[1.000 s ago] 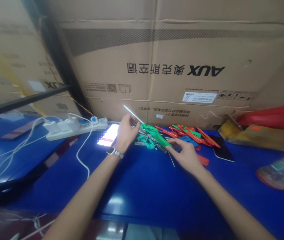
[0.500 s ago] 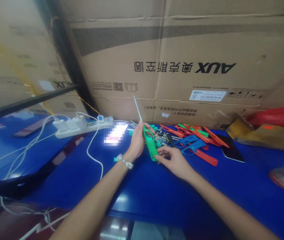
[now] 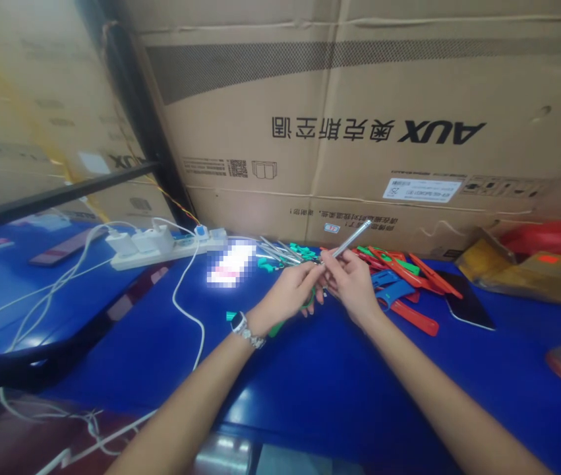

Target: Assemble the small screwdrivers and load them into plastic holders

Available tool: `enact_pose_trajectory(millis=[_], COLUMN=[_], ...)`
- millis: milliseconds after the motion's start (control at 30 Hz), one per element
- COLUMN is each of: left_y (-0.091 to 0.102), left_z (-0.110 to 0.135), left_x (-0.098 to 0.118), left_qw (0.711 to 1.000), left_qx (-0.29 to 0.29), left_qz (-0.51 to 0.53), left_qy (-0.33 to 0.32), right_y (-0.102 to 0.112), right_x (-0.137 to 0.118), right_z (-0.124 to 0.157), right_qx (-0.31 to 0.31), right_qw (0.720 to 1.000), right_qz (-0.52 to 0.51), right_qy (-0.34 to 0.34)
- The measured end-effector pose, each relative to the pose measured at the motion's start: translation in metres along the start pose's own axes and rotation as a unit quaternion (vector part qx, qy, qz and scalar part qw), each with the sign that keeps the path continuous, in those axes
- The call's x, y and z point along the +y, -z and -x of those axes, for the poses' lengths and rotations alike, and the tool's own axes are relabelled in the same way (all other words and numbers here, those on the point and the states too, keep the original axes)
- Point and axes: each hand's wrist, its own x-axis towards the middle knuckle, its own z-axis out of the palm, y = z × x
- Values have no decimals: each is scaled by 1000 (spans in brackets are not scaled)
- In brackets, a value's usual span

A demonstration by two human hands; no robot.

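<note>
My left hand is closed around the green body of a long-nosed lighter, hiding most of its handle. A bit of green shows below the palm. At the base of the lighter's metal tube, my right hand is pinched closed. The tube points up and to the right. Behind my hands lie loose metal tubes with teal-green pieces. To the right, a heap of red and orange lighter handle parts includes blue parts and some green.
A bright phone screen lies left of my hands. Further left is a white power strip with trailing cables. A dark phone rests right of the heap. Cardboard boxes stand behind the blue table.
The lighter has swung from pointing up-left to up-right, and its tube tip has moved right. My right hand has moved up from the handle's lower end to the tube's base.
</note>
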Motion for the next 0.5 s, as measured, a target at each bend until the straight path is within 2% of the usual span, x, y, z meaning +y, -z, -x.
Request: enact_pose_trajectory(millis=[133, 233, 500], left_y=[-1, 0, 1], left_z=[-2, -4, -1], left_x=[0, -2, -1], left_qw=[997, 992, 999], left_qx=[-27, -62, -34], left_qz=[62, 107, 39], left_qy=[32, 31, -9], right_y=[7, 10, 11], right_x=[5, 6, 2], right_z=[4, 3, 0], right_qx=[-4, 0, -53], right_qw=[1000, 999, 995], right_qz=[-6, -20, -71], right_qy=[-28, -42, -52])
